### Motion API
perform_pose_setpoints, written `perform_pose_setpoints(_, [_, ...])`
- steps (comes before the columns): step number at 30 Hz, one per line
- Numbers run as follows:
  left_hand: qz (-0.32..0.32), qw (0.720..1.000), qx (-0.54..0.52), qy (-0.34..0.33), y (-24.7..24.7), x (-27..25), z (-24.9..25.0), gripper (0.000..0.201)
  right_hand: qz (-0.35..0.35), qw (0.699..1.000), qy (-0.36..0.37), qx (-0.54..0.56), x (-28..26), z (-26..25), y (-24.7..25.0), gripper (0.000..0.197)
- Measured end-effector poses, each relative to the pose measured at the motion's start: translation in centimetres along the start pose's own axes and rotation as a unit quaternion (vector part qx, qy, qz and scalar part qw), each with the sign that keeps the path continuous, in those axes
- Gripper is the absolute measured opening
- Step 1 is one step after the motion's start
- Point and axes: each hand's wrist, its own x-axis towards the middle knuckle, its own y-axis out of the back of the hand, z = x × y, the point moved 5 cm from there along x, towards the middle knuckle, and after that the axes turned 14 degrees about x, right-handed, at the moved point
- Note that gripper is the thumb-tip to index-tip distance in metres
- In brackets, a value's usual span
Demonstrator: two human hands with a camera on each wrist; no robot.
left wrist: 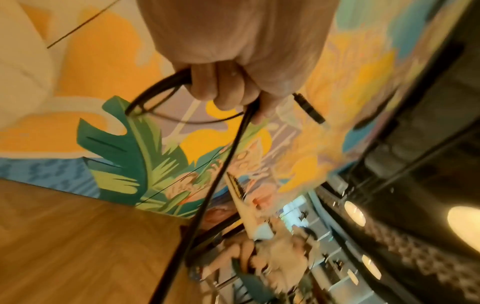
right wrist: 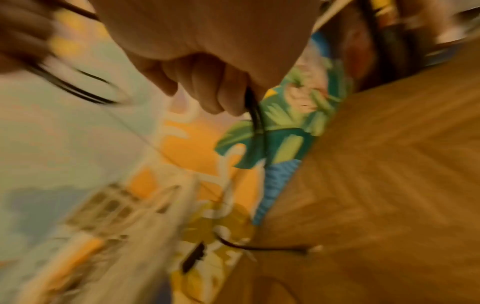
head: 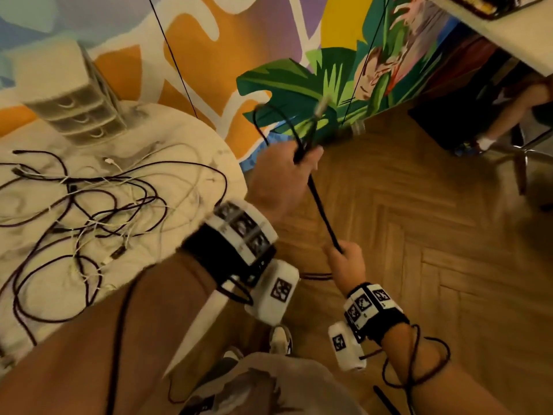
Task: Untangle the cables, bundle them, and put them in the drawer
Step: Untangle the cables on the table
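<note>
I hold a black cable (head: 323,211) taut between both hands over the floor, to the right of the table. My left hand (head: 287,172) grips its folded loops, which arc above the fist; a blurred plug end (head: 321,106) sticks up. In the left wrist view the fingers (left wrist: 228,88) curl round the cable (left wrist: 221,174), with a black connector (left wrist: 309,109) beside them. My right hand (head: 347,262), lower, grips the cable's near stretch; its fist (right wrist: 207,82) closes on the strand (right wrist: 255,115). A tangle of dark and white cables (head: 89,211) lies on the table. The small drawer unit (head: 77,112) stands behind it, its drawers closed.
The round pale table (head: 185,139) fills the left side, against a painted wall (head: 209,55). Wooden herringbone floor (head: 419,220) lies under my hands. A chair and another person's leg (head: 508,115) are at the far right, under another tabletop (head: 508,40).
</note>
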Motion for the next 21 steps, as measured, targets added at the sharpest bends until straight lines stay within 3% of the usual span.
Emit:
perform_pose_setpoints(5, [0.074, 0.993, 0.015, -0.094, 3.1, 1.2, 2.0, 0.021, 0.064, 0.995, -0.081, -0.008, 2.7, 5.8, 3.0, 0.048])
perform_pose_setpoints(8, [0.115, 0.989, 0.02, -0.086, 4.9, 1.8, 2.3, 0.016, 0.071, 0.987, -0.13, -0.06, 2.8, 7.6, 3.2, 0.045])
perform_pose_setpoints(11, [0.177, 0.981, 0.038, -0.075, 7.7, 2.8, 2.1, 0.018, 0.074, 0.969, -0.21, -0.107, 1.5, 10.5, 4.0, 0.025])
perform_pose_setpoints(13, [0.185, 0.978, 0.059, -0.081, 8.4, 2.8, 2.0, 0.02, 0.014, 0.941, -0.24, -0.239, 0.4, 12.4, 4.6, 0.033])
perform_pose_setpoints(16, [0.119, 0.986, 0.058, -0.101, 6.6, 2.1, 2.2, 0.02, -0.091, 0.867, -0.226, -0.435, -0.1, 13.1, 5.6, 0.039])
perform_pose_setpoints(19, [0.098, 0.987, 0.051, -0.117, 4.8, 1.2, 2.0, 0.02, -0.134, 0.815, -0.216, -0.521, 0.8, 13.4, 6.8, 0.036])
perform_pose_setpoints(21, [0.085, 0.99, 0.033, -0.111, 3.6, 0.7, 1.6, 0.015, -0.146, 0.808, -0.228, -0.523, 1.3, 13.7, 7.0, 0.041])
